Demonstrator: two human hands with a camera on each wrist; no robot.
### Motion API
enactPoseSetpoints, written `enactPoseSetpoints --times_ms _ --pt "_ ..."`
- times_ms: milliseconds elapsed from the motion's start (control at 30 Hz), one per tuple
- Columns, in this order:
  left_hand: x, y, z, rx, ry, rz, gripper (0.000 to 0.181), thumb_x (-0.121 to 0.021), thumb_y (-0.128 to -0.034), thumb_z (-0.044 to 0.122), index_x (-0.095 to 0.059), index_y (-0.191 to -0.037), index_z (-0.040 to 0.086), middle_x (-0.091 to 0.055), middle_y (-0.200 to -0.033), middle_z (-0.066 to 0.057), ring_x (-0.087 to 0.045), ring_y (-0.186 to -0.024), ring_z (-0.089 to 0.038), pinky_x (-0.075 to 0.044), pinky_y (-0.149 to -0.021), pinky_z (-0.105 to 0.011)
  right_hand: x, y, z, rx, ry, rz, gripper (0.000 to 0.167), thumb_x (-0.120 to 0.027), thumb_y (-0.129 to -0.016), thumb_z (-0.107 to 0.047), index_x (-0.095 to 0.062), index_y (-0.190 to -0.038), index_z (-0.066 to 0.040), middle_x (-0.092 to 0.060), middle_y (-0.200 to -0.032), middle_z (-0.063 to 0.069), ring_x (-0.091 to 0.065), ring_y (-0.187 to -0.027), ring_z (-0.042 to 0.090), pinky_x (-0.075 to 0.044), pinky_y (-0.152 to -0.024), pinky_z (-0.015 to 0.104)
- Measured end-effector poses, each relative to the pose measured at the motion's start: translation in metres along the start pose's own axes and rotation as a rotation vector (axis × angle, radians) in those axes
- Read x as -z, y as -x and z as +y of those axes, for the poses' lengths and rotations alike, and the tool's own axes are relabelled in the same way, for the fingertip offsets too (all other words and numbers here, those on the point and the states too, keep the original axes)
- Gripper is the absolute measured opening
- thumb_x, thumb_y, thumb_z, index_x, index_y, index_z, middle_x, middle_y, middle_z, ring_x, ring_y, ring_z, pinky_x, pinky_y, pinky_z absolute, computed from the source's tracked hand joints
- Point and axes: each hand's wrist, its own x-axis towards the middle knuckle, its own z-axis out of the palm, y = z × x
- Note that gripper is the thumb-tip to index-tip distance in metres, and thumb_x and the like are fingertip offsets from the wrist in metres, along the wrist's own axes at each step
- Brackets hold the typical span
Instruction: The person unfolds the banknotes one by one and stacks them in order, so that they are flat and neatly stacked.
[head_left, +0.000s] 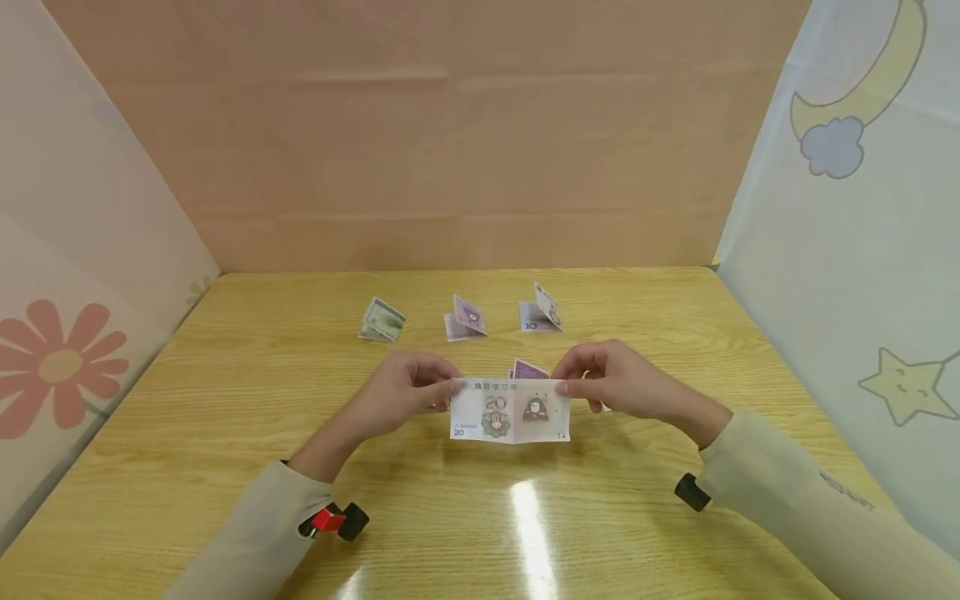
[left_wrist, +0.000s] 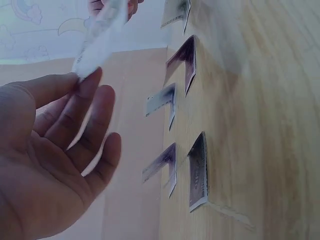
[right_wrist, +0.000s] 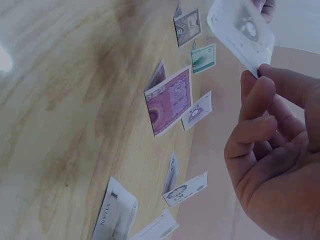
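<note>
A pale play banknote [head_left: 510,421] marked 20 hangs upright above the table, with a fold line down its middle. My left hand [head_left: 401,392] pinches its upper left corner between thumb and finger. At the upper right corner my right hand [head_left: 622,383] does the same. Directly behind it a purple folded note [head_left: 531,367] is mostly hidden in the head view. The right wrist view shows this purple note [right_wrist: 172,102] standing on the table, marked 5. Both wrist views show the pinching fingers, the left hand [left_wrist: 60,140] with its other fingers loosely bent.
At the back of the wooden table [head_left: 225,367] stand a green folded note [head_left: 384,320], a pinkish one [head_left: 468,319] and one marked 10 [head_left: 540,317]. More folded notes, including a brown one [right_wrist: 188,27], show in the right wrist view. Printed cloth walls enclose the table.
</note>
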Motion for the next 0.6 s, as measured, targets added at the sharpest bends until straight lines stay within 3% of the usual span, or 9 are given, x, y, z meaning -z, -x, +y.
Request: enactPoseSetpoints --times_ms 200,400,600 --pt "-0.009 0.007 -0.009 0.025 -0.077 -0.068 0.008 -0.069 -0.0963 0.014 -0.073 -0.095 0.008 -0.068 -0.084 -0.007 -0.065 -0.078 -0.028 -0.049 -0.062 -0.029 -0.008 0.008 0.007 0.025 0.006 -0.053 0.009 -0.071 -0.095 -0.015 -0.071 -0.1 -0.008 -0.066 -0.084 0.009 -0.051 -0.059 0.015 -0.047 -0.051 0.029" --pt "-0.02 0.016 -0.018 0.051 -0.109 -0.105 0.009 -0.075 -0.092 0.018 -0.075 -0.095 0.009 -0.068 -0.078 -0.003 -0.059 -0.07 -0.015 -0.045 -0.059 -0.024 -0.022 0.015 0.015 0.037 -0.001 -0.109 0.01 -0.072 -0.094 -0.015 -0.069 -0.097 -0.006 -0.064 -0.078 0.009 -0.05 -0.059 0.011 -0.045 -0.051 0.024" --pt "-0.032 0.025 -0.025 0.094 -0.125 -0.136 0.007 -0.077 -0.0899 0.013 -0.072 -0.086 0.01 -0.066 -0.073 0.001 -0.056 -0.064 -0.012 -0.045 -0.054 -0.023 -0.035 0.022 0.023 0.05 0.061 -0.126 0.009 -0.075 -0.092 -0.016 -0.07 -0.095 -0.009 -0.061 -0.072 -0.001 -0.051 -0.063 0.009 -0.043 -0.056 0.023"
